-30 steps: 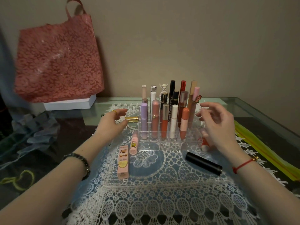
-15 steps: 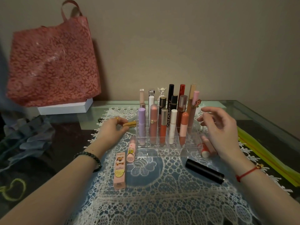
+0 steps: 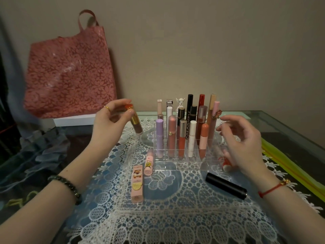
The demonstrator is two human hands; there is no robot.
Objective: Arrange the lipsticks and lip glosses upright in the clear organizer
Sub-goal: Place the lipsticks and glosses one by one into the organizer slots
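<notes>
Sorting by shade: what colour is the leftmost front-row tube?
Lilac tube, clearest in the head view.

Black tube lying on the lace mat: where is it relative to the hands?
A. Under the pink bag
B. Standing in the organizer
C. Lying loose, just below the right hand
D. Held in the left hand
C: the black tube lies flat on the mat, untouched, below the empty right hand.

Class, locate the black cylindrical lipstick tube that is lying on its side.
In the head view, the black cylindrical lipstick tube lies on the white lace mat, right of centre, in front of the clear organizer and beside the right wrist.
</notes>
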